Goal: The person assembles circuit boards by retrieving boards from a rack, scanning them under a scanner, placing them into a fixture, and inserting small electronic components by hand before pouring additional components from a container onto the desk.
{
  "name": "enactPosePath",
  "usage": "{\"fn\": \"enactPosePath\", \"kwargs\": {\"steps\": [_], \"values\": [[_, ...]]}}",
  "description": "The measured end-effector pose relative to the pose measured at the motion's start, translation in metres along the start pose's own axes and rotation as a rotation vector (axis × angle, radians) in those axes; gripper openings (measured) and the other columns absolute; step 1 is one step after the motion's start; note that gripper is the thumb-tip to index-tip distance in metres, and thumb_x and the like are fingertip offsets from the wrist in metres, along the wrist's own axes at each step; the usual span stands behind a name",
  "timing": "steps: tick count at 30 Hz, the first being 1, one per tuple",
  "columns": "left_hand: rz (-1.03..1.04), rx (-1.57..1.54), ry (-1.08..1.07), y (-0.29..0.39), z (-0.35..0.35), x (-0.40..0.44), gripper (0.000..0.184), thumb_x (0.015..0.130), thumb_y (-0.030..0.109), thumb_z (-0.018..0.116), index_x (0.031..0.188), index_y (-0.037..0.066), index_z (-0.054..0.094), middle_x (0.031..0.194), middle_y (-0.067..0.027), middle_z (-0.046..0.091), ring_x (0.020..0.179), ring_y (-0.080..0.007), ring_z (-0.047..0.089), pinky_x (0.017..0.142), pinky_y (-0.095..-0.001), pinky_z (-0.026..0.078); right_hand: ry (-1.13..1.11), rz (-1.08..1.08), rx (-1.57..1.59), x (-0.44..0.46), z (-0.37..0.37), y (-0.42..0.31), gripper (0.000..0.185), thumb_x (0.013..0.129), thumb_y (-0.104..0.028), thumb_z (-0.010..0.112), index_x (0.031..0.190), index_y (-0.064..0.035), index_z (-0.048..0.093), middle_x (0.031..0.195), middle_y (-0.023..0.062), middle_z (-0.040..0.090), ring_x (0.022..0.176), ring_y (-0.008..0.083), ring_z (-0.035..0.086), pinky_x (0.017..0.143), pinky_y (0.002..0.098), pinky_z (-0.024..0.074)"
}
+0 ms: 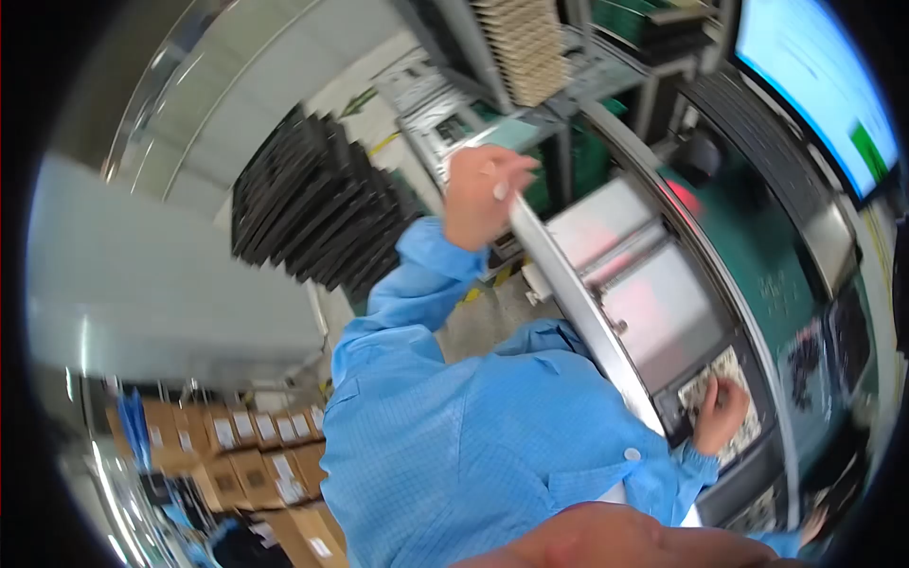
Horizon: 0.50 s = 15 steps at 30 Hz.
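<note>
My left hand (485, 197) is raised near the end of the metal conveyor rail (578, 293). Its fingers are partly stretched out and blurred by motion, with a white finger cot on one of them and nothing visible held. My right hand (721, 418) is low over a pale speckled panel (750, 437), which lies in a dark tray (682, 428) on the conveyor. The fingers of that hand are curled, and whatever is under them is hidden. Silvery flat plates (663, 303) lie between the rails, beyond my right hand.
A leaning row of black trays (312, 204) stands at the left. Cartons (251, 464) are stacked at lower left. Beige trays (521, 47) rise at the top. A lit monitor (819, 76) hangs over a green mat (757, 237). Another person's hand (812, 525) shows at lower right.
</note>
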<state>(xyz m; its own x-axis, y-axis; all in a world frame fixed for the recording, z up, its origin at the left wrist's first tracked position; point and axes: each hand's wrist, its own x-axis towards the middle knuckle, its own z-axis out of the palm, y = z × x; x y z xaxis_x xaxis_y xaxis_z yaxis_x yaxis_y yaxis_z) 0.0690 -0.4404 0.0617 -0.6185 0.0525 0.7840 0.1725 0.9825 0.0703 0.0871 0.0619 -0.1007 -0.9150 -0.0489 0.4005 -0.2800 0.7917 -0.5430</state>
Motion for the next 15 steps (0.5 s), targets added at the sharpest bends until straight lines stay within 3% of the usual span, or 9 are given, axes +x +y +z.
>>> {"fn": "enactPosePath", "kwargs": {"steps": [3, 6, 8, 9, 12, 15], "values": [[0.006, 0.461, 0.195, -0.078, -0.108, -0.021, 0.032, 0.08, 0.011, 0.084, 0.11, 0.02, 0.081, 0.097, -0.0046, 0.071, 0.09, -0.0275, 0.065, 0.082, -0.0404, 0.05, -0.032, 0.067, 0.007, 0.003, 0.002, -0.007, 0.015, 0.099, -0.016, 0.074, 0.097, -0.0013, 0.073, 0.091, 0.013, 0.069, 0.089, 0.0302, 0.063, 0.081, 0.0428, 0.0505], [-0.105, 0.833, 0.081, -0.121, -0.205, -0.043, 0.051, 0.086, 0.029, 0.083, 0.135, 0.025, 0.072, 0.097, -0.0063, 0.061, 0.088, -0.0272, 0.059, 0.082, -0.0432, 0.049, 0.021, 0.147, 0.062, 0.002, 0.006, -0.013, 0.017, 0.1, -0.017, 0.072, 0.097, -0.0001, 0.073, 0.091, 0.0124, 0.069, 0.089, 0.0287, 0.063, 0.079, 0.0421, 0.0506], [-0.189, 0.89, -0.031, -0.164, -0.241, -0.064, 0.053, 0.088, 0.03, 0.081, 0.14, 0.025, 0.07, 0.098, -0.0069, 0.059, 0.089, -0.0272, 0.059, 0.082, -0.0412, 0.049, 0.002, 0.091, 0.052, 0.006, 0.006, -0.01, 0.018, 0.101, -0.017, 0.073, 0.097, 0.0001, 0.072, 0.092, 0.0123, 0.069, 0.089, 0.0281, 0.062, 0.078, 0.0415, 0.0508], [-0.261, 0.849, -0.117, -0.168, -0.248, -0.064, 0.052, 0.089, 0.029, 0.08, 0.14, 0.025, 0.07, 0.097, -0.007, 0.059, 0.089, -0.0273, 0.058, 0.081, -0.0405, 0.049, -0.022, 0.047, 0.042, 0.006, 0.004, -0.012, 0.018, 0.101, -0.018, 0.073, 0.098, 0.0003, 0.072, 0.092, 0.0122, 0.069, 0.089, 0.0274, 0.062, 0.076, 0.0409, 0.0509], [-0.189, 0.844, -0.111, -0.159, -0.231, -0.057, 0.047, 0.092, 0.028, 0.076, 0.138, 0.023, 0.07, 0.096, -0.0058, 0.059, 0.09, -0.0276, 0.059, 0.075, -0.0407, 0.048, -0.011, 0.026, 0.083, 0.007, 0.001, -0.017, 0.014, 0.099, -0.014, 0.074, 0.096, 0.0, 0.071, 0.092, 0.0135, 0.069, 0.087, 0.0306, 0.063, 0.078, 0.0427, 0.0513], [-0.116, 0.768, -0.074, -0.056, -0.182, -0.012, 0.046, 0.092, 0.023, 0.075, 0.138, 0.024, 0.07, 0.095, -0.0043, 0.059, 0.088, -0.027, 0.06, 0.073, -0.0406, 0.048, 0.072, -0.045, 0.042, 0.004, 0.002, -0.018, 0.009, 0.095, -0.01, 0.076, 0.094, -0.0023, 0.072, 0.092, 0.014, 0.069, 0.089, 0.0339, 0.063, 0.082, 0.0439, 0.0508]]}}
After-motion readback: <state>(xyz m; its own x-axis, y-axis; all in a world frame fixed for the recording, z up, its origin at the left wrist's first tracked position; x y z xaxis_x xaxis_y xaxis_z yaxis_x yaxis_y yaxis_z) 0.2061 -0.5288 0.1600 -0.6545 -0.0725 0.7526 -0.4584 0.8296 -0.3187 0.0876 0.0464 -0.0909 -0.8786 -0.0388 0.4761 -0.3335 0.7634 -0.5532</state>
